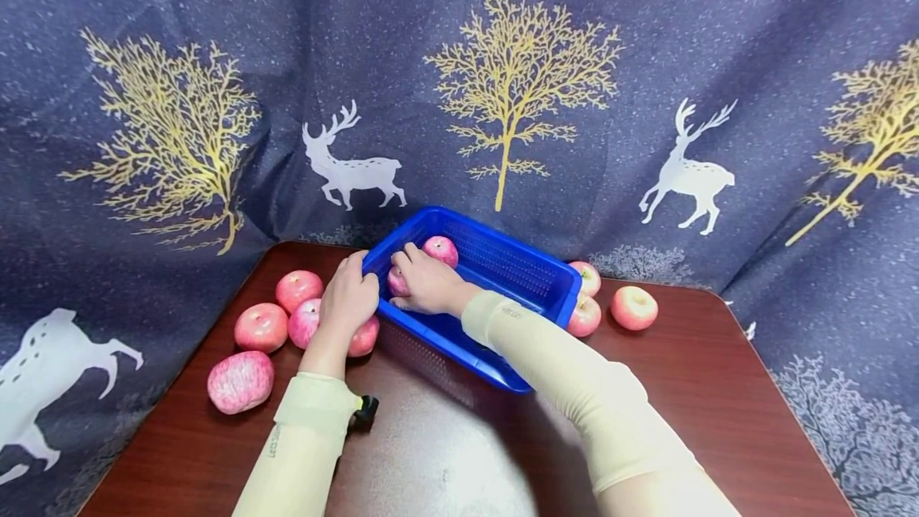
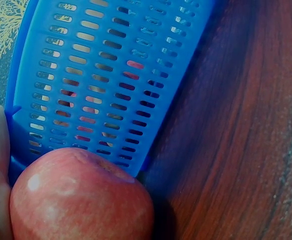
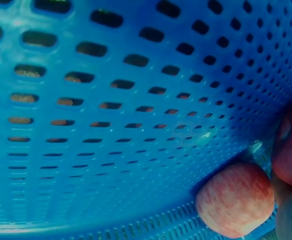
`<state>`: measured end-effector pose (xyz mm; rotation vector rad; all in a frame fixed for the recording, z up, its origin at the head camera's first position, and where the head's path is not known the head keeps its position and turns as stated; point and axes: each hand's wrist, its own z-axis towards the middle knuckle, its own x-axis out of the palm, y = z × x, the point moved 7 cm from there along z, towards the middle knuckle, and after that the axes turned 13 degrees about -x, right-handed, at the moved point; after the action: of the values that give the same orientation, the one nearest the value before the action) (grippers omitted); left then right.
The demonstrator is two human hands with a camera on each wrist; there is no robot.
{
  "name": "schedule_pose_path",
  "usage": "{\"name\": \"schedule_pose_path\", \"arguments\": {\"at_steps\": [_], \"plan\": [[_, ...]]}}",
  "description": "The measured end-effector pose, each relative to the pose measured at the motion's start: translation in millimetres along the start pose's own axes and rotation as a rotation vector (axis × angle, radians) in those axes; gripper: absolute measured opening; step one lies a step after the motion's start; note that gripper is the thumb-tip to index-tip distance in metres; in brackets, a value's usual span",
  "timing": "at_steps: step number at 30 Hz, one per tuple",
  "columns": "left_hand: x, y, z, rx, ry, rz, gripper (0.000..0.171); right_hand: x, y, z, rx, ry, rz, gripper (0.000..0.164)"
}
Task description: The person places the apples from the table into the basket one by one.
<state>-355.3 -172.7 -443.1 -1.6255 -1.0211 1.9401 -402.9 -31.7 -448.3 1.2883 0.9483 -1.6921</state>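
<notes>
A blue perforated plastic basket (image 1: 513,242) stands at an angle on the table. My left hand (image 1: 349,291) grips its left rim, thumb toward me. My right hand (image 1: 433,282) reaches inside and holds a red apple (image 1: 397,282) at the left end; the fingers partly cover it. Just behind that one, another apple (image 1: 440,250) lies in the basket. Outside the wall, beneath my left wrist, sits a red apple (image 1: 364,337), partly hidden in the head view; the left wrist view shows an apple (image 2: 81,200) close against the basket wall.
Several apples (image 1: 262,328) lie on the table's left side, the nearest one (image 1: 240,382) close to the edge. At the basket's right end are two apples (image 1: 585,316), with a paler one (image 1: 634,308) farther right. A printed curtain (image 1: 431,158) hangs behind the brown table (image 1: 445,453).
</notes>
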Motion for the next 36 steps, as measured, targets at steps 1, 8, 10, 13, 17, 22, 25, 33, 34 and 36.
{"name": "schedule_pose_path", "arguments": {"at_steps": [1,8,10,13,17,22,25,33,34,36], "plan": [[-0.2,-0.1,-0.1,-0.002,-0.001,0.0,0.056,-0.4,0.5,0.0,-0.008,-0.001,-0.018,0.072],[-1.0,-0.1,0.1,-0.008,0.005,0.014,0.057,-2.3,-0.1,-0.6,0.013,0.013,-0.159,0.073],[-1.8,-0.4,-0.9,-0.007,0.008,0.015,0.057,-2.1,-0.5,-0.6,0.028,0.02,-0.173,0.073],[-2.8,-1.2,-2.3,-0.006,0.008,0.019,0.058,-0.8,-1.2,-0.6,0.046,0.036,-0.176,0.075],[-1.8,-1.2,-1.9,-0.005,0.006,0.018,0.057,-0.2,-3.3,-1.4,0.078,0.043,-0.195,0.078],[0.0,-0.6,-0.6,0.002,-0.013,0.004,0.056,1.0,-5.8,-2.2,0.097,0.038,-0.23,0.079],[1.1,-0.1,0.0,-0.003,-0.008,0.008,0.057,1.5,-6.0,-3.0,0.101,0.041,-0.23,0.081],[0.6,-1.2,-1.2,-0.005,0.005,0.015,0.057,-1.6,-8.8,-3.3,0.149,0.091,-0.194,0.094],[0.3,-1.3,-1.1,-0.005,0.005,0.015,0.057,-2.9,-9.5,-3.4,0.155,0.098,-0.191,0.096],[-0.3,-1.5,-1.0,-0.005,0.004,0.013,0.057,-6.8,-10.9,-3.7,0.171,0.105,-0.171,0.099]]}}
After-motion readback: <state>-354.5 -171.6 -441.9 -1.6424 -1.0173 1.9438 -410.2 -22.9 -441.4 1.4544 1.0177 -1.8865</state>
